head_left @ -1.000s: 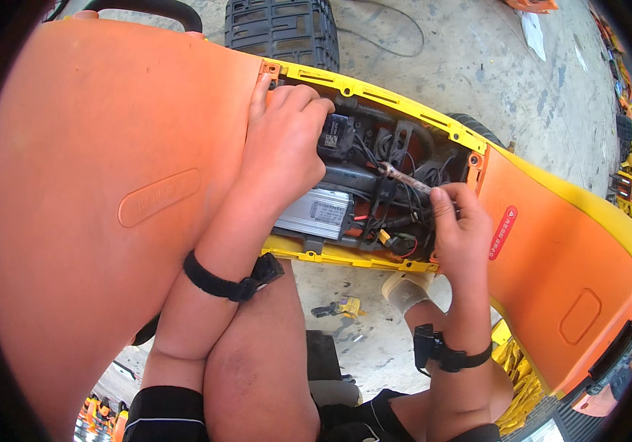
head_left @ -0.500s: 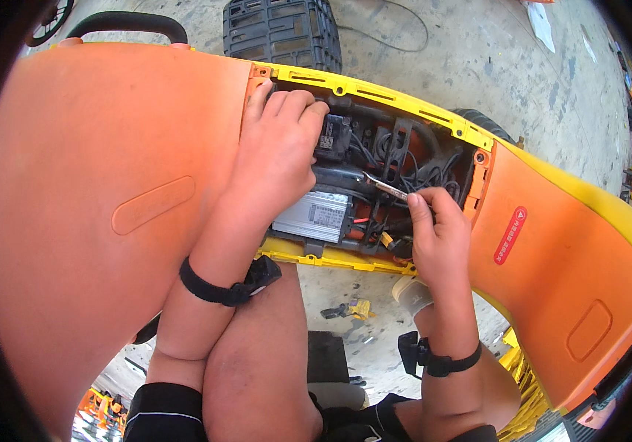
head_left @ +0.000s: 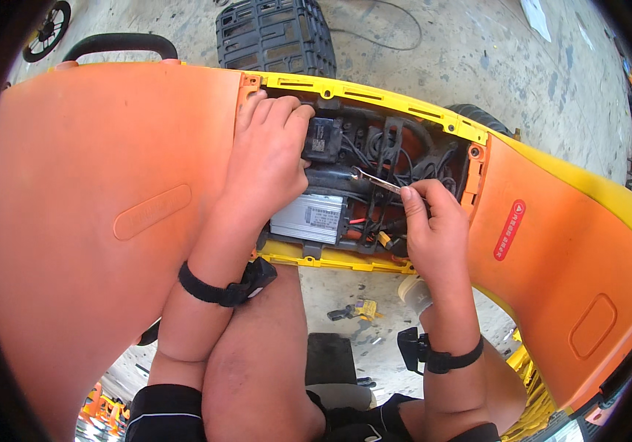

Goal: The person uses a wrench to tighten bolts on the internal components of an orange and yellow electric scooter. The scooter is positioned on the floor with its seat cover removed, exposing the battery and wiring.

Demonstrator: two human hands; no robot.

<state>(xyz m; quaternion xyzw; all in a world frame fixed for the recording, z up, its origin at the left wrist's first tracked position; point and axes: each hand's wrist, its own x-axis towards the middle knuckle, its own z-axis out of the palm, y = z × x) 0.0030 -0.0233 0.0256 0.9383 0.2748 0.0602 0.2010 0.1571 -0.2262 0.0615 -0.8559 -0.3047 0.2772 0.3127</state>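
Between two orange body panels lies an opened bay edged by a yellow rail (head_left: 375, 101), with wiring and electronics inside. My right hand (head_left: 435, 221) grips a slim metal wrench (head_left: 382, 182), thumb on top. The wrench's head rests over a dark tube (head_left: 328, 177) running through the bay's middle. My left hand (head_left: 270, 151) reaches into the bay's left end, fingers bent and close together; their tips are hidden, so what they grip does not show. Beside it sit a black box (head_left: 322, 140) and a silver finned controller box (head_left: 307, 219).
A large orange panel (head_left: 102, 162) fills the left, with a black handle (head_left: 121, 46) at its far edge. Another orange panel (head_left: 552, 243) curves away at right. Beyond the bay stands a black plastic basket (head_left: 275, 40). A yellow-and-black item (head_left: 356, 310) lies on the concrete floor.
The view has shifted slightly, so the whole bay sits a little lower and further left. Both hands keep nearly the same places on it, and the wrench stays in my right hand.
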